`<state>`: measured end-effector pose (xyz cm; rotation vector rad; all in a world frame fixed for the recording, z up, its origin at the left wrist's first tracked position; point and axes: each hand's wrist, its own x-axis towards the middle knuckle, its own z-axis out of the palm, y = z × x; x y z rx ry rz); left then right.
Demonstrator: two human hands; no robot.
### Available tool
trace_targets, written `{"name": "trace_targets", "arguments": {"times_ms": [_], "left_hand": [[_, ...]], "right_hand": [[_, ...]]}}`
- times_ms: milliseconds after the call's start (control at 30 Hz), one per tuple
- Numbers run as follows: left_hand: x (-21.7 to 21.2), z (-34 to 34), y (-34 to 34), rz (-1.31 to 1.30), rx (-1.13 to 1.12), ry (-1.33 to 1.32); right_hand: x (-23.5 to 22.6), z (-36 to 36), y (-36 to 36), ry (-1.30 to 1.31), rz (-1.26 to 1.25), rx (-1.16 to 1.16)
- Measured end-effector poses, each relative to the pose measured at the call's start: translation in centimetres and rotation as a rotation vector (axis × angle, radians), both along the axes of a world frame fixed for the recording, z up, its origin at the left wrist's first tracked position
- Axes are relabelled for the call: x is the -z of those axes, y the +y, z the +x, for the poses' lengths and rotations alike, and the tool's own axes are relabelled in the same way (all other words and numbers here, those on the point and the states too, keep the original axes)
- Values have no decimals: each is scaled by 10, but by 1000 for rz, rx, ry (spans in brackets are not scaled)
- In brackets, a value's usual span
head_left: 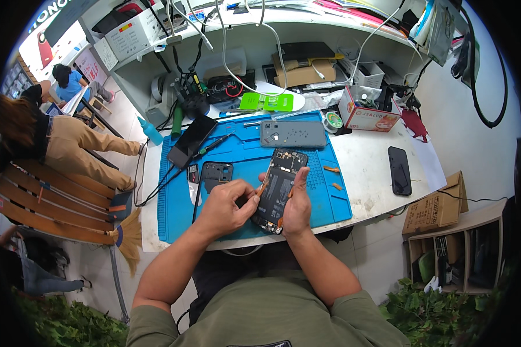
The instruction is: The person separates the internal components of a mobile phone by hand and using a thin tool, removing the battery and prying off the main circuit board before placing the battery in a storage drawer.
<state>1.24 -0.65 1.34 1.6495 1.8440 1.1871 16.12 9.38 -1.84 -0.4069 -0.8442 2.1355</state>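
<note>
An opened smartphone, its dark battery and circuit board bare, is tilted up above the blue repair mat. My right hand holds it, the thumb along its right edge and fingertips showing behind the left edge. At that left edge my left hand is closed in a pinch beside an orange ribbon strip; what lies between the fingertips is hidden. A dark phone mid-frame part sits on the mat, partly behind my left hand. Beyond the phone lies a grey back panel.
A black phone and a screwdriver rest at the mat's far left. Two orange strips lie on the right. Another phone is on the white table, below a red-and-white box. White cables hang from the shelf.
</note>
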Motion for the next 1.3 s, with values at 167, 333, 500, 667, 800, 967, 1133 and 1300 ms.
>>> {"name": "trace_targets", "arguments": {"times_ms": [167,333,500,667,800,967,1133,1300], "left_hand": [[-2,1,-1,-7,-4,-58],[-1,1,-1,-36,-15,-107],[1,2,-2,-60,-33,-178],[0,-2,-4,-58,6,-224],[-7,-9,-5,-187,56,-528],[-36,-7,5,-271,26,-214],[-39,-16,16,-261,48,38],[-34,-20,20,-162,87,120]], "right_hand": [[-4,1,0,-1,-20,5],[-4,2,-1,27,-32,-10],[-3,4,-1,35,-47,-7],[-7,8,1,99,-56,-57],[-8,9,0,127,-20,-94],[3,6,-5,30,91,-74],[9,4,-5,13,239,-151],[4,1,-7,-12,226,-113]]}}
